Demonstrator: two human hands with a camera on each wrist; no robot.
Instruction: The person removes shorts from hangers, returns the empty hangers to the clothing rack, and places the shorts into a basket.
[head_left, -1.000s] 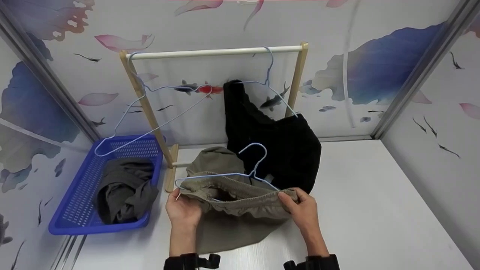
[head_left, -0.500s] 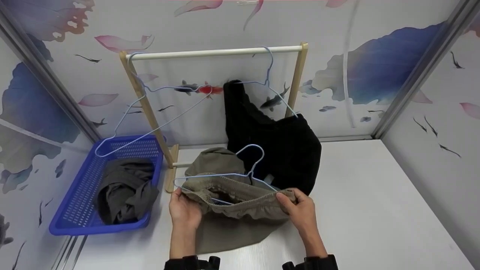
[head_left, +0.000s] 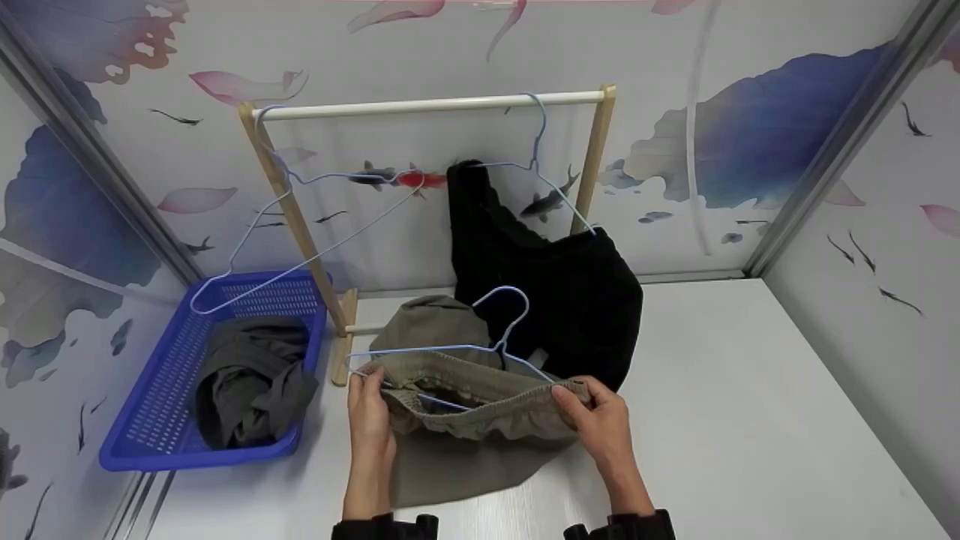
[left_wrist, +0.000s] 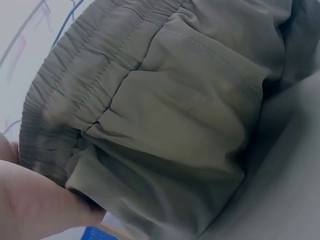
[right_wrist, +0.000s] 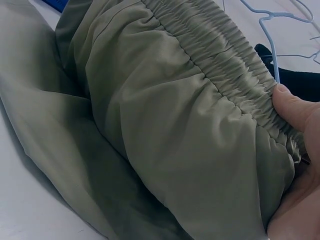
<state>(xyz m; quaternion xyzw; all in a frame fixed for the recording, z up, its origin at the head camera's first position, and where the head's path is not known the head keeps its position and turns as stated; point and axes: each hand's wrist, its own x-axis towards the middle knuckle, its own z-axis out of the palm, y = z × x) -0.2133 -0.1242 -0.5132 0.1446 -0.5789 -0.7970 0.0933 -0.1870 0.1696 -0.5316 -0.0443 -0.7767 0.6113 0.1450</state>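
Olive pants [head_left: 480,465] with a gathered elastic waistband lie partly on the table, waist opening up and facing me. A light-blue wire hanger [head_left: 427,349] sits in that opening, its lower bar inside the waist and its hook standing above. My left hand [head_left: 369,424] grips the waistband near the hanger's left end, which sticks out past the fabric. At the other side my right hand [head_left: 604,424] pinches the waistband, thumb against the hanger's right arm. In the left wrist view the pants [left_wrist: 170,125] show a side pocket seam.
Behind stands a wooden-legged rack with a white rail [head_left: 420,106]. A bare blue hanger [head_left: 337,175] hangs at its left, and a black garment [head_left: 547,300] hangs on another at its right. A blue basket [head_left: 112,450] at left holds a dark grey garment [head_left: 247,382].
My left hand has shifted right and slightly up along the waistband, drawing that edge inward, so more of the hanger's left end shows. My right hand moved only slightly left.
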